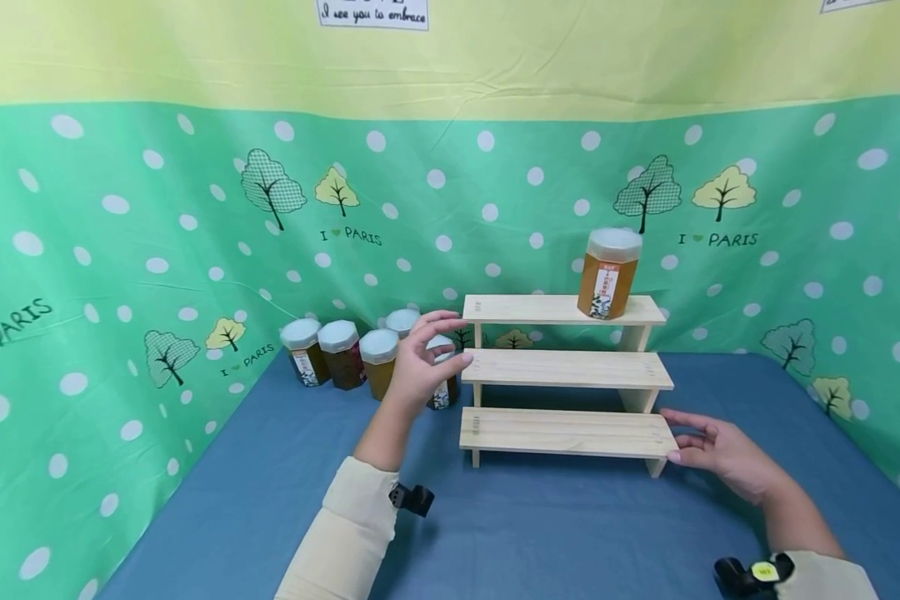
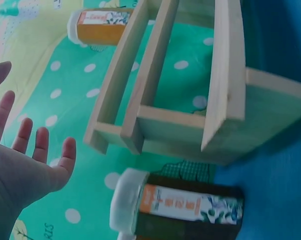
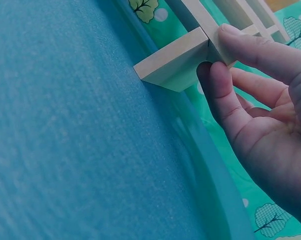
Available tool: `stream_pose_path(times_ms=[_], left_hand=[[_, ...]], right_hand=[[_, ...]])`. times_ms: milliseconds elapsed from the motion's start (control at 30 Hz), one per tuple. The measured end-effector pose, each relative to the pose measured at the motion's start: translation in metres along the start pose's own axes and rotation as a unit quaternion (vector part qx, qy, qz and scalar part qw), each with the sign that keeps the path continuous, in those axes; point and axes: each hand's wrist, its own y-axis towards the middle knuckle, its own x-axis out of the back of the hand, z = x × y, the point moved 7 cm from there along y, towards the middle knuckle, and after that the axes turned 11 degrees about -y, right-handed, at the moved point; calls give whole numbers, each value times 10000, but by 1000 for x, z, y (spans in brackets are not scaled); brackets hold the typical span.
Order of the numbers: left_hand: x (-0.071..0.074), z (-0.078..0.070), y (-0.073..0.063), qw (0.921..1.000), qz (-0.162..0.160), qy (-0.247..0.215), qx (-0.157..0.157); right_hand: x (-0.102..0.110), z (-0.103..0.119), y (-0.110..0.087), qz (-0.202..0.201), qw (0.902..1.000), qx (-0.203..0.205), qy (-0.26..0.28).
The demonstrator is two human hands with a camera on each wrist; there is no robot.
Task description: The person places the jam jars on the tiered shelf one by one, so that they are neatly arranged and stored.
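Note:
A three-tier wooden display stand (image 1: 562,432) stands on the blue cloth. On the right side of its top tier is an amber jar (image 1: 611,279), likely honey, with a white lid and a label. My left hand (image 1: 422,358) hovers by the stand's left end, fingers spread and holding nothing; the left wrist view shows a gap between it and the wood. Below that hand stands a dark jar (image 2: 190,207), partly hidden behind it in the head view. At the bottom tier's right end, my right hand (image 3: 265,100) pinches the board's edge between thumb and fingers.
Several more white-lidded jars (image 1: 341,354) are grouped left of the stand, near the back of the table (image 1: 540,533). Behind everything hangs a green and yellow curtain (image 1: 412,208) printed with dots and trees.

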Motion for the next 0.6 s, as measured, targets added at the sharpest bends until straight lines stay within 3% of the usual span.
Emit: stream_pose_path(times_ms=[367, 600], left_hand=[[38, 7, -18, 9989, -429, 133, 122], [63, 9, -28, 9956, -772, 504, 184]], right_hand=[[-2, 0, 0, -38, 10000, -22, -9], [-1, -1, 0, -75, 9999, -68, -48]])
